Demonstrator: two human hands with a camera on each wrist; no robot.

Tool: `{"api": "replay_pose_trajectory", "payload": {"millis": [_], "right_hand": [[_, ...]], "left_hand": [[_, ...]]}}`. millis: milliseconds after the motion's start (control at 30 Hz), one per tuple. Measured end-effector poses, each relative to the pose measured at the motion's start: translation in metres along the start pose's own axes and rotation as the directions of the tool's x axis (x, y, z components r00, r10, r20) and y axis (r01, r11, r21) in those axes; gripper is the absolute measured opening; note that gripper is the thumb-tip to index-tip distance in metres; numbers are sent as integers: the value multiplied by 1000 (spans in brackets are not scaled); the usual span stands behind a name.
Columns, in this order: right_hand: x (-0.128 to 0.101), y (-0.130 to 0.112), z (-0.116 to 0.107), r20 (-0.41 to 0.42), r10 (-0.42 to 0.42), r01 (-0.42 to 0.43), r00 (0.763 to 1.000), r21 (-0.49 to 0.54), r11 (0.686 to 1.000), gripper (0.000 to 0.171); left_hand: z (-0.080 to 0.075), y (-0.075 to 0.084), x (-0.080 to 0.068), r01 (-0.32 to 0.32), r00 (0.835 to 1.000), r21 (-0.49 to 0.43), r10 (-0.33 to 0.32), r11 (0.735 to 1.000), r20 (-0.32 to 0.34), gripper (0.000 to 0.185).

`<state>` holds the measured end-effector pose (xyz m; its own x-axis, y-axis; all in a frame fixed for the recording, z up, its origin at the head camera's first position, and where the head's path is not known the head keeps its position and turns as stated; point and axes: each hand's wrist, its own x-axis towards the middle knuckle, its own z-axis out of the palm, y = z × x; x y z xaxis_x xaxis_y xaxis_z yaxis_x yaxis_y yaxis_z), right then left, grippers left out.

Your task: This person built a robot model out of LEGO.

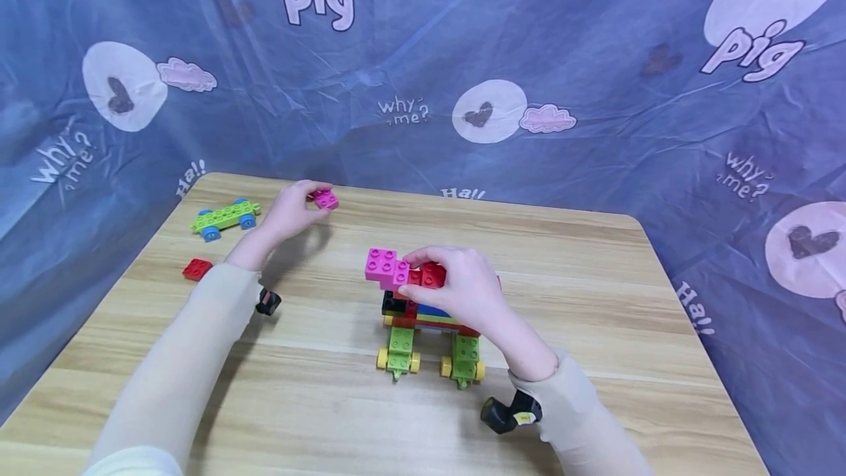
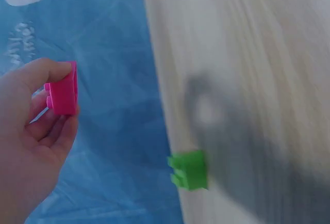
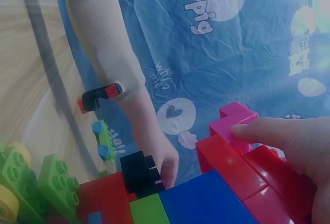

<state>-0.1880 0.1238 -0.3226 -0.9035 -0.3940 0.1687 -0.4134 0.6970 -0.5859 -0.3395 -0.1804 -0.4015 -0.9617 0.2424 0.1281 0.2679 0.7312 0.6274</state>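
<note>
My left hand (image 1: 291,210) pinches a pink toy brick (image 2: 64,92) between thumb and fingers, raised over the table's far left part. With my right hand (image 1: 463,281) I grip the top of a built toy-brick model (image 1: 432,318), thumb and fingers round its red and pink bricks. Joined pink bricks (image 1: 382,264) jut from the model's upper left. Below them come black, red and blue bricks (image 3: 201,198), and at the bottom two green wheeled bases (image 1: 399,351) with yellow wheels. My right palm covers part of the model's top.
A green car base (image 1: 227,217) with blue wheels stands at the table's far left. Nearer lies a red brick (image 1: 197,269). Black wrist devices (image 1: 509,413) sit at both sleeves. A blue printed cloth (image 1: 423,57) hangs behind the wooden table (image 1: 317,402).
</note>
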Motion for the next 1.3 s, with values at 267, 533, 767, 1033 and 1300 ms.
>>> {"api": "replay_pose_trajectory", "payload": {"millis": [267,533,767,1033,1300], "right_hand": [[0,-2,-2,11,-15,15,1000,10,1000,39],[-2,1,-8,51,-26,19,998,128,992,44],[-2,5,-14,30,-51,42,998,248,968,40],[-4,6,-18,-101,-103,125,990,243,962,44],[-9,6,-29,-244,-160,217,956,231,948,52]], "left_hand": [[-9,36,-12,-75,995,-30,73,997,-74,55],[-21,82,-29,-153,984,-60,147,986,-99,59],[-27,118,-45,-271,953,-74,258,960,-157,60],[-28,154,-66,-416,901,-102,395,903,-179,65],[-24,183,-87,-489,870,-151,468,859,-156,66]]}}
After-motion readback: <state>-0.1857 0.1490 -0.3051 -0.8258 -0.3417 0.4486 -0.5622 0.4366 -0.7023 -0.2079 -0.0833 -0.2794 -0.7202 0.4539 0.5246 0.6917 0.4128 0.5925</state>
